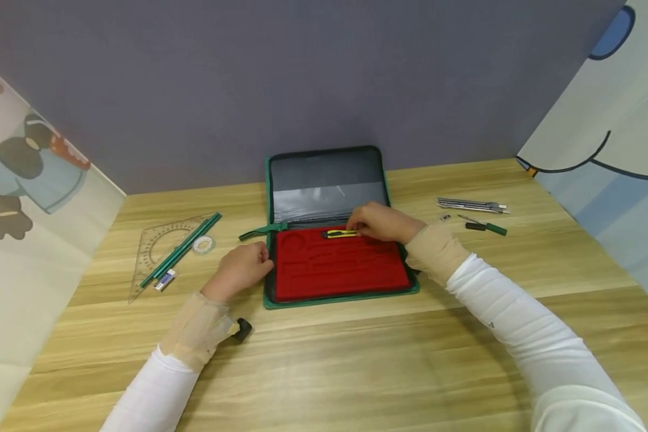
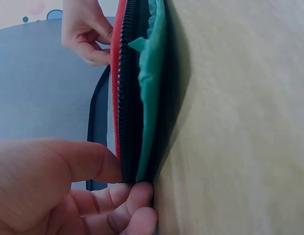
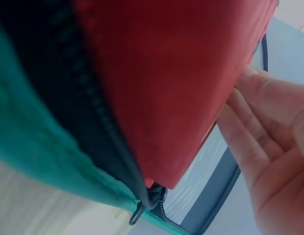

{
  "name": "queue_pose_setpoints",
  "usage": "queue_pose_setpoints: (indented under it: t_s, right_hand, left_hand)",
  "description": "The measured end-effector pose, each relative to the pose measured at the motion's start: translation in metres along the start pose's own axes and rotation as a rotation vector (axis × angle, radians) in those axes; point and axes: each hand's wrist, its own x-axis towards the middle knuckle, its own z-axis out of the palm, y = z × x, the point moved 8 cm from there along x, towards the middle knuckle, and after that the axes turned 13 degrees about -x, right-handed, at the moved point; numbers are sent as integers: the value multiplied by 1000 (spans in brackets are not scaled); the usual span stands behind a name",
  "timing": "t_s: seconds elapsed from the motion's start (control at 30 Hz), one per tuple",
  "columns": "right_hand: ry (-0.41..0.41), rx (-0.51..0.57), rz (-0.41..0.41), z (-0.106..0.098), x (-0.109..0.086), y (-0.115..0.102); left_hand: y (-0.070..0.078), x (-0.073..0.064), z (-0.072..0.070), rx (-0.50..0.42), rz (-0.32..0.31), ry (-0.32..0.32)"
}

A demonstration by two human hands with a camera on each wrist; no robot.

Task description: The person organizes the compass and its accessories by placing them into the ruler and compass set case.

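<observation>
A green zip case (image 1: 341, 297) lies unfolded on the table, its red moulded tray (image 1: 345, 264) showing several shallow recesses. My left hand (image 1: 243, 267) is at the case's left side. In the left wrist view, the thumb (image 2: 93, 161) lies on the zippered edge (image 2: 123, 98) and the other fingers curl at the green outer edge, pinching it. At the tray's far edge, my right hand (image 1: 380, 222) pinches the right end of a small yellow and black utility knife (image 1: 337, 234). The right wrist view hides most of that knife behind the tray's red side (image 3: 162, 88).
Left of the case lie a clear set square (image 1: 146, 255), green pencils (image 1: 180, 249), a tape roll (image 1: 203, 244) and an eraser (image 1: 164, 280). On the right are metal drawing instruments (image 1: 470, 205) and a green-handled tool (image 1: 495, 229). The case's dark lid (image 1: 326, 174) leans towards the wall.
</observation>
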Motion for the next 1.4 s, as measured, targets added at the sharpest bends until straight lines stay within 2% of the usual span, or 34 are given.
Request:
queue_pose_setpoints:
  t_s: [0.43,0.7,0.83,1.07,1.33,1.4]
  right_hand:
    - [-21,-3,3,0,-2,-2]
    - [24,68,45,-7,-18,17]
    - [27,65,137,-14,-33,37]
    - [57,53,366,-25,-64,79]
    - [-20,2,590,-23,-99,110]
    - [-23,-3,623,-23,-106,114]
  left_hand:
    - [-3,1,2,-6,-6,-7]
    - [-5,1,0,0,2,-1]
    - [-5,2,0,2,10,-2]
    - [-5,2,0,2,5,-9]
    - [-4,2,1,-9,8,-29]
    - [-3,2,2,-9,6,-31]
